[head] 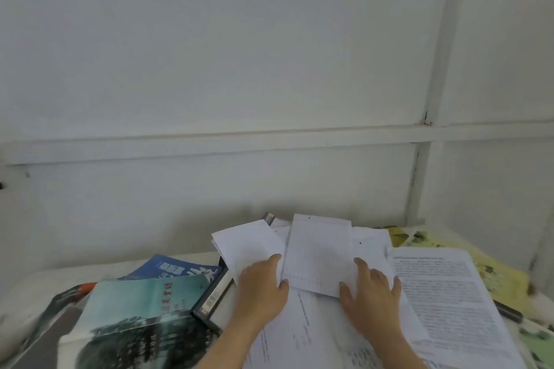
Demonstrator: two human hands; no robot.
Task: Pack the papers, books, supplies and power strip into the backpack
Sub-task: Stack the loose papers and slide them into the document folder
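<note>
Loose white papers [317, 252] lie spread over the desk in front of me, some overlapping. My left hand [260, 290] rests flat on the left sheets, fingers apart, thumb on a paper's edge. My right hand [371, 290] lies flat on the middle sheets, fingers spread. A printed page [443, 287] lies to the right. At the left, a teal book [141, 302] sits on a blue book [177, 268], with a dark book [212, 299] beside them. No backpack or power strip is in view.
A white panelled wall [269, 69] stands right behind the desk. Yellow-green printed sheets [494, 272] cover the desk at the right, with a dark pen-like object [509, 311] near the right edge. A small dark item [269, 218] pokes up behind the papers.
</note>
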